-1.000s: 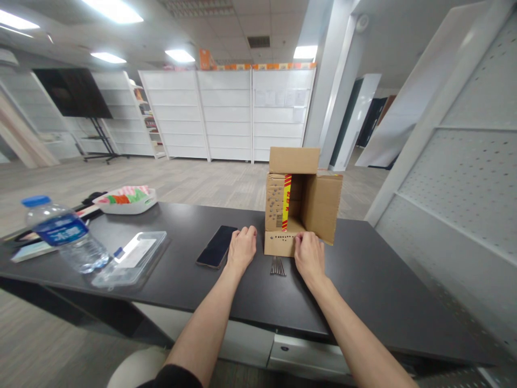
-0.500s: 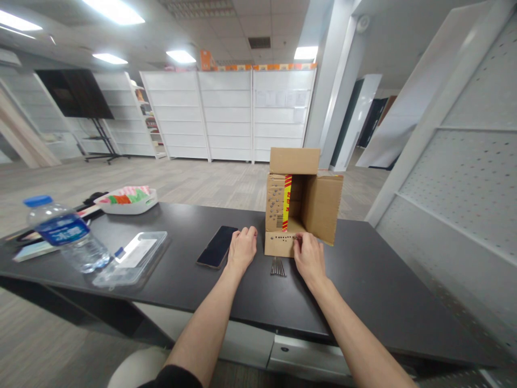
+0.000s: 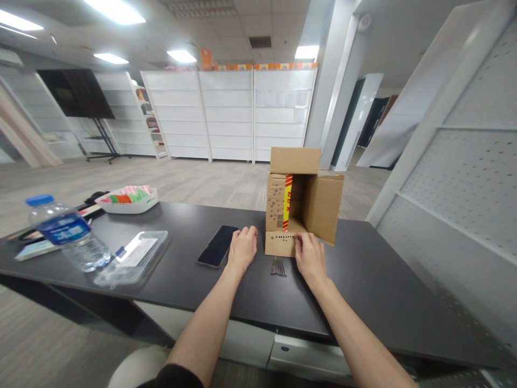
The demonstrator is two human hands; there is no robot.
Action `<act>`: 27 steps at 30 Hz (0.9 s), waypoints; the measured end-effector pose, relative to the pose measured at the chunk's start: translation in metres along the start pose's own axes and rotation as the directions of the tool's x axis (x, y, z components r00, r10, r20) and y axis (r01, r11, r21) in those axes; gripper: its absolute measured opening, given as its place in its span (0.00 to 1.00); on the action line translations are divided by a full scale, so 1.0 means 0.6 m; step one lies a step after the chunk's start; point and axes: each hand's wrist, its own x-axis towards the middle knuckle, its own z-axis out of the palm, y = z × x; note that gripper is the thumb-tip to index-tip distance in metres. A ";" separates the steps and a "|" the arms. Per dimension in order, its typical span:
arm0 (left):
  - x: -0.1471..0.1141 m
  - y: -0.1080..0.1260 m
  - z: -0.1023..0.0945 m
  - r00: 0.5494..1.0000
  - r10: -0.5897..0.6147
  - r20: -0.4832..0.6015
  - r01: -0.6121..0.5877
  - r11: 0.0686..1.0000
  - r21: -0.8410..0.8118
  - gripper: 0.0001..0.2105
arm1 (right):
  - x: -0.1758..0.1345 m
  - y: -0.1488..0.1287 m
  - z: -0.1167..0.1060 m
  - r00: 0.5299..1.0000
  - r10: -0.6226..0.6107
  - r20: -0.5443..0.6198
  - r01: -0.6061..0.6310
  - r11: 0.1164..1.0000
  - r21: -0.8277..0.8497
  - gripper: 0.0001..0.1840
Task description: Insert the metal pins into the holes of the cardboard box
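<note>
Fingers bunched, a person's right hand meets the front flap of a cardboard box near the far edge of the desk; whether it grips anything is hidden. The left hand curls beside a phone, its grip impossible to tell.

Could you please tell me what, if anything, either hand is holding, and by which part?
The left hand is beside the phone, nothing visibly held. The right hand is at the lower box flap; whether it pinches anything cannot be told.
</note>
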 end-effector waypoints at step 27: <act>0.000 0.003 -0.005 1.000 -0.009 0.018 0.009 1.000 -0.004 0.09 | -0.003 -0.023 -0.030 0.967 -0.106 -0.232 0.159 0.961 0.227 0.10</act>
